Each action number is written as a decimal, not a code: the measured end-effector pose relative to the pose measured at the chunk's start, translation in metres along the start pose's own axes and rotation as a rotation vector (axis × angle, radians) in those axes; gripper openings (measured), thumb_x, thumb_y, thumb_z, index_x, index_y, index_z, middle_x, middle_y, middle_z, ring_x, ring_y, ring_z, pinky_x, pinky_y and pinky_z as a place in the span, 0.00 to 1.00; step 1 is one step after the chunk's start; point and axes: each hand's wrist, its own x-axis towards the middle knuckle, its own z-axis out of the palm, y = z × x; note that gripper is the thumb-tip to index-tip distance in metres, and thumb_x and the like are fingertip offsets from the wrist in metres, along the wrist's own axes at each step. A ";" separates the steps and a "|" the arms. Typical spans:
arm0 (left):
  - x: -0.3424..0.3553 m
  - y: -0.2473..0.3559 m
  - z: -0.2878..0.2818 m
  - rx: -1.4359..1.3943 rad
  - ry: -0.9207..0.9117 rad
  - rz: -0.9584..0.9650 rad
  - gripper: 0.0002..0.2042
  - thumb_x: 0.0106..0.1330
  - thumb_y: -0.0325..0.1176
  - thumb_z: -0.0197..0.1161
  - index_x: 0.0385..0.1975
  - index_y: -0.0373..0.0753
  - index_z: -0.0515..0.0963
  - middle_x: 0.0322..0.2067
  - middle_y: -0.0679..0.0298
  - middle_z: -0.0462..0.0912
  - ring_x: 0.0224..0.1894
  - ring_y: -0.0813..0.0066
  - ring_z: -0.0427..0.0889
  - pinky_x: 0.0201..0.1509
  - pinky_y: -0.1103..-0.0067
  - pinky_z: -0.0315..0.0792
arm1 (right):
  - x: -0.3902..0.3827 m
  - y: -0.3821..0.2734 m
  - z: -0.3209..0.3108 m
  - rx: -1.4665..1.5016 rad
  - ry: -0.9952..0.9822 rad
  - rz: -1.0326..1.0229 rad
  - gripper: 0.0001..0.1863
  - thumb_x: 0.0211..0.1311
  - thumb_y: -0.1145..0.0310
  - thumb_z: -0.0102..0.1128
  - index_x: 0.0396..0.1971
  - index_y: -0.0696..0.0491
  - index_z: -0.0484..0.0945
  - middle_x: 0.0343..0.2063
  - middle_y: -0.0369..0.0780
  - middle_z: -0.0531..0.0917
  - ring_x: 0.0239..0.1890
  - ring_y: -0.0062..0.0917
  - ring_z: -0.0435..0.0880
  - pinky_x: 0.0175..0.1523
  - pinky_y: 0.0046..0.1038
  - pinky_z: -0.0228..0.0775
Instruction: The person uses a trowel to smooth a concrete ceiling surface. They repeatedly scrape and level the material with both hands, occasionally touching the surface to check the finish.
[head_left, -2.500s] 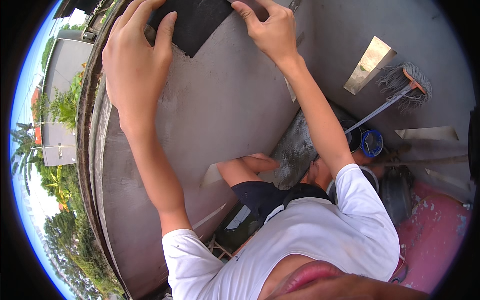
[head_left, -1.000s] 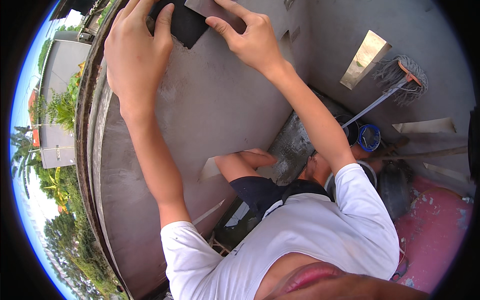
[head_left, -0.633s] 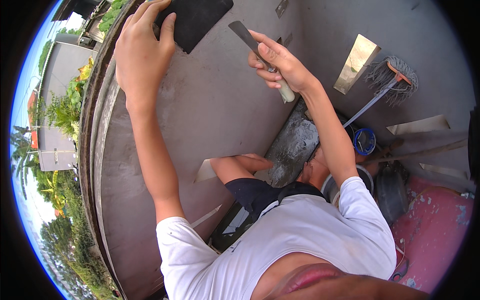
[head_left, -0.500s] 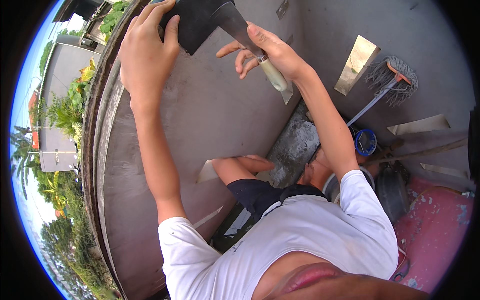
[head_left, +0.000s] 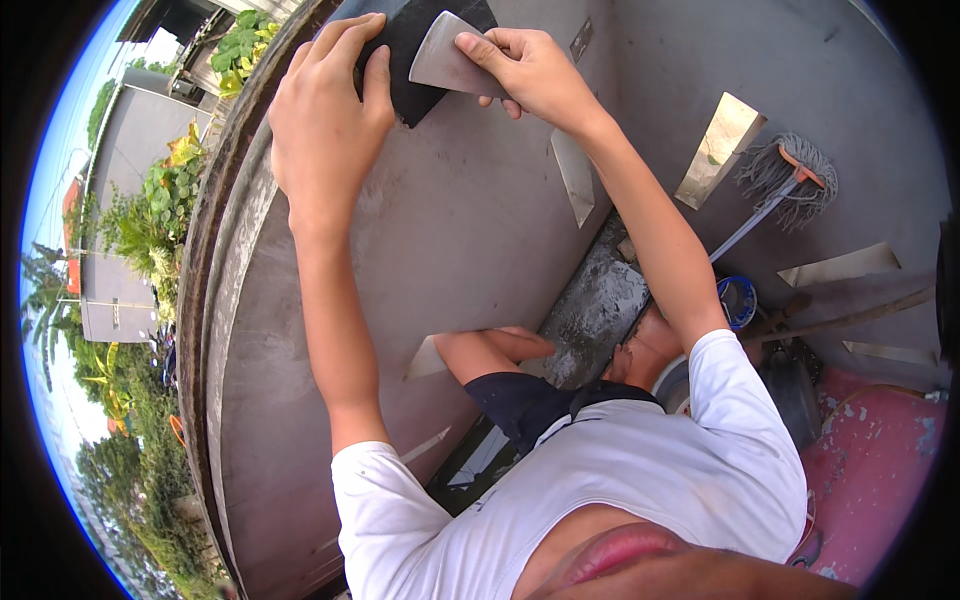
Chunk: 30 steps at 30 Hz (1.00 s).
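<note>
High on the grey wall [head_left: 350,310], at the top of the view, is a dark square piece [head_left: 410,100] with a straight-edged corner pointing down. My left hand [head_left: 325,125] is at its left side, fingers bent over it and thumb pressed against it. My right hand [head_left: 535,80] grips a putty knife [head_left: 440,50], its broad metal blade held over the dark piece with my thumb on the blade. The handle is hidden behind my fingers.
Right: a mop [head_left: 790,180] against the wall, a blue-rimmed bucket [head_left: 740,300], dark containers [head_left: 785,390], a pole [head_left: 850,322] and a peeling pink surface [head_left: 870,460]. Below, a wet grey ledge [head_left: 590,310]. Left: the wall's weathered rim [head_left: 205,300], plants and buildings beyond.
My right hand came down off the dark piece, turned the putty knife with its fingers, then moved back up, bringing the blade over that piece. My left hand stayed on it.
</note>
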 end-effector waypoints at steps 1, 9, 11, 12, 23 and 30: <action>0.001 0.001 -0.001 0.004 0.002 0.007 0.13 0.67 0.34 0.61 0.50 0.45 0.82 0.50 0.65 0.84 0.52 0.61 0.82 0.56 0.71 0.74 | 0.004 -0.001 0.004 -0.021 0.033 -0.026 0.30 0.66 0.41 0.58 0.30 0.59 0.82 0.17 0.39 0.83 0.14 0.19 0.78 0.23 0.20 0.68; -0.001 0.012 -0.007 -0.002 -0.037 -0.043 0.13 0.67 0.33 0.62 0.51 0.45 0.82 0.50 0.65 0.84 0.51 0.61 0.82 0.55 0.71 0.74 | 0.002 0.001 0.011 -0.112 0.042 0.135 0.31 0.65 0.39 0.58 0.22 0.56 0.81 0.14 0.39 0.80 0.21 0.22 0.84 0.27 0.26 0.68; -0.002 0.009 -0.007 0.001 -0.021 -0.031 0.13 0.67 0.34 0.61 0.51 0.45 0.82 0.50 0.65 0.84 0.51 0.61 0.82 0.55 0.71 0.74 | -0.002 0.014 0.004 -0.133 -0.009 0.222 0.31 0.65 0.39 0.58 0.21 0.55 0.80 0.12 0.38 0.78 0.22 0.22 0.84 0.28 0.26 0.68; -0.002 0.008 -0.006 -0.007 -0.014 -0.023 0.13 0.67 0.34 0.61 0.51 0.46 0.82 0.50 0.65 0.84 0.51 0.61 0.82 0.55 0.71 0.74 | -0.007 0.025 0.000 -0.174 0.001 0.276 0.31 0.65 0.38 0.57 0.22 0.55 0.80 0.11 0.38 0.76 0.21 0.21 0.83 0.28 0.25 0.68; -0.005 0.005 -0.004 -0.032 0.025 -0.012 0.14 0.67 0.36 0.62 0.51 0.48 0.83 0.48 0.65 0.84 0.49 0.61 0.82 0.54 0.71 0.75 | -0.007 -0.001 -0.005 -0.072 0.125 0.102 0.35 0.59 0.33 0.59 0.26 0.56 0.81 0.15 0.38 0.79 0.18 0.16 0.78 0.21 0.20 0.63; 0.003 0.006 -0.006 -0.161 0.071 0.042 0.10 0.62 0.28 0.60 0.40 0.33 0.82 0.42 0.55 0.83 0.47 0.55 0.80 0.53 0.66 0.74 | -0.002 0.046 0.004 -0.206 0.176 0.208 0.40 0.57 0.26 0.55 0.19 0.57 0.76 0.13 0.38 0.75 0.19 0.20 0.80 0.27 0.23 0.68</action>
